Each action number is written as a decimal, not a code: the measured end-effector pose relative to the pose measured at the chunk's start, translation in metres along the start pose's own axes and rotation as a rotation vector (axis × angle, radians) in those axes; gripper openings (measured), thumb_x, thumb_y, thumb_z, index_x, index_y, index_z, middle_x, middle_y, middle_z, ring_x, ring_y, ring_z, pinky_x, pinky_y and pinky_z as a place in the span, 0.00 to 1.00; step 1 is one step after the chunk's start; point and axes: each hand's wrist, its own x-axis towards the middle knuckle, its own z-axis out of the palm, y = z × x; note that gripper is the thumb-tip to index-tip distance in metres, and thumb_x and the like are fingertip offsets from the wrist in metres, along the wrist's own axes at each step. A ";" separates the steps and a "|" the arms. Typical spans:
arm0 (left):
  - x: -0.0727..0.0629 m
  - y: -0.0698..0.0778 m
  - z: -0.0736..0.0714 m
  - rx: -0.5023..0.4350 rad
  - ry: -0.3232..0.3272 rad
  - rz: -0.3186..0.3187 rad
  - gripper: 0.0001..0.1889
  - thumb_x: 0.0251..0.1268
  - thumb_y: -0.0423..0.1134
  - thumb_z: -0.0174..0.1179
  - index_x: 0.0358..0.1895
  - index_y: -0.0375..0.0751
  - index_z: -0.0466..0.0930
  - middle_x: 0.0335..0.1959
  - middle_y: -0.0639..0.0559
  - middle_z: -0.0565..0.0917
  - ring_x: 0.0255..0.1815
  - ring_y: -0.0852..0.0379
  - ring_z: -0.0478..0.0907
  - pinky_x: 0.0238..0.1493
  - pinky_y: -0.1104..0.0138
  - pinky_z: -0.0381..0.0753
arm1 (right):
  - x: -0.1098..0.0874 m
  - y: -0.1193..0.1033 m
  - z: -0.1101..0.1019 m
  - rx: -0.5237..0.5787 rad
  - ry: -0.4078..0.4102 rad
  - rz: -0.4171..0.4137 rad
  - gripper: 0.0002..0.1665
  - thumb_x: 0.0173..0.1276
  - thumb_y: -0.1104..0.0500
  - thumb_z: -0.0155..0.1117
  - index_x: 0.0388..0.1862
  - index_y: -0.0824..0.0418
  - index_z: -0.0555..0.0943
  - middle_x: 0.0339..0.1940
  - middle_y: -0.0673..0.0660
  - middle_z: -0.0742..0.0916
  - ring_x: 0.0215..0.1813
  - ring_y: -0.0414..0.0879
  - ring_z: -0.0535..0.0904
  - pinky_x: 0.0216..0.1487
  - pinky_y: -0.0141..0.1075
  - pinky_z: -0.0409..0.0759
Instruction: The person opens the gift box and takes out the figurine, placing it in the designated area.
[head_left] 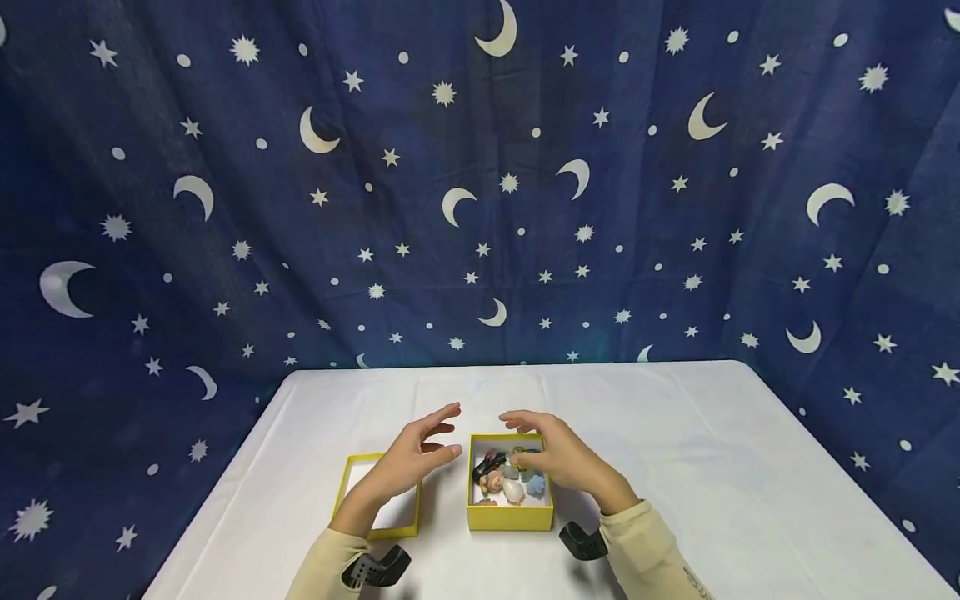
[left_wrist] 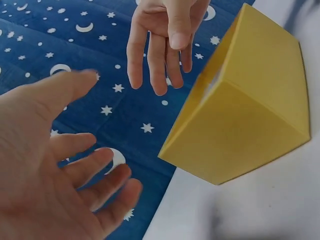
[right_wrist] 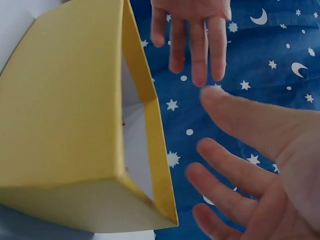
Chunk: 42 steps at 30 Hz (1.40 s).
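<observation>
A yellow box (head_left: 510, 518) with a white inside stands on the table, holding several small figurines (head_left: 495, 481); one is black, one pale and rounded, one light blue. Over the box's right side hovers my right hand (head_left: 566, 454), its fingers extended and nothing in them. My left hand (head_left: 405, 462) is raised left of the box, above a yellow-rimmed lid (head_left: 393, 517), fingers spread and relaxed. In the left wrist view the box's outer walls (left_wrist: 255, 105) hide its contents. The right wrist view shows the box (right_wrist: 60, 100) apart from the fingers.
The lid lies with its white inside up, left of the box, partly covered by my left forearm. White cloth (head_left: 637, 417) covers the table. A dark blue curtain (head_left: 480, 208) with moons and stars hangs behind it. Black devices (head_left: 583, 542) are strapped at both wrists.
</observation>
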 end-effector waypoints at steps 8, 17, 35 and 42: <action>0.002 -0.012 0.011 0.060 -0.230 -0.056 0.53 0.60 0.43 0.73 0.83 0.49 0.45 0.85 0.40 0.43 0.81 0.34 0.54 0.71 0.43 0.71 | -0.002 0.007 -0.005 -0.003 -0.132 -0.024 0.34 0.64 0.64 0.73 0.69 0.61 0.75 0.63 0.65 0.83 0.64 0.63 0.77 0.64 0.64 0.75; -0.002 -0.020 0.009 0.050 -0.320 -0.135 0.58 0.57 0.48 0.75 0.83 0.59 0.42 0.85 0.45 0.48 0.80 0.35 0.56 0.73 0.43 0.69 | 0.002 0.005 0.007 -0.116 -0.145 -0.008 0.33 0.62 0.64 0.75 0.66 0.61 0.78 0.50 0.58 0.88 0.55 0.56 0.82 0.68 0.67 0.65; 0.005 -0.024 0.016 0.039 -0.329 -0.154 0.59 0.55 0.48 0.76 0.83 0.56 0.42 0.83 0.41 0.53 0.78 0.37 0.61 0.73 0.44 0.68 | 0.003 0.018 0.019 -0.269 -0.159 -0.047 0.24 0.51 0.60 0.83 0.49 0.53 0.89 0.36 0.43 0.90 0.43 0.39 0.82 0.45 0.40 0.58; 0.006 -0.027 0.016 0.031 -0.364 -0.136 0.60 0.55 0.48 0.76 0.84 0.54 0.39 0.84 0.45 0.50 0.79 0.38 0.60 0.75 0.43 0.66 | 0.000 0.016 0.020 -0.343 -0.159 -0.040 0.20 0.50 0.58 0.82 0.45 0.49 0.91 0.43 0.42 0.92 0.48 0.38 0.82 0.44 0.37 0.59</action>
